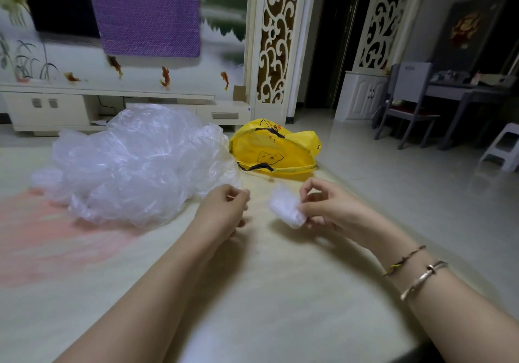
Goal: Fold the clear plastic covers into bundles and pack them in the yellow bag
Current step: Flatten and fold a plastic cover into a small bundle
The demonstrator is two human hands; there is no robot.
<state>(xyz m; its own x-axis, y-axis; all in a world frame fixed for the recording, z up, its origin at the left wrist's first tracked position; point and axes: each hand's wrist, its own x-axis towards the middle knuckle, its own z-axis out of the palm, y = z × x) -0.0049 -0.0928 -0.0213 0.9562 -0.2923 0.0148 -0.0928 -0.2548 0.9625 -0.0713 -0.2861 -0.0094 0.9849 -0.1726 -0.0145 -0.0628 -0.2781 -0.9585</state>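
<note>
the right hand [325, 208] is raised a little above the table [252, 292], fingers curled, thumb and fingertips pinching a small folded plastic bundle [286, 208] that sticks out to its left. the forearm comes in from the lower right, with two bracelets [415, 270] at the wrist. the left hand [224, 208] hangs level with it, just apart from the bundle, fingers loosely curled and thumb near the forefinger; it holds nothing that can be seen (the motion blur hides finer detail). bare tabletop lies beneath and in front of both forearms. beyond the left hand sits a big crumpled heap of clear plastic covers [134, 163], its near edge close to the knuckles. the yellow bag [275, 149] lies slumped by the table's far right edge, touching the heap, straight beyond the gap between the hands.
</note>
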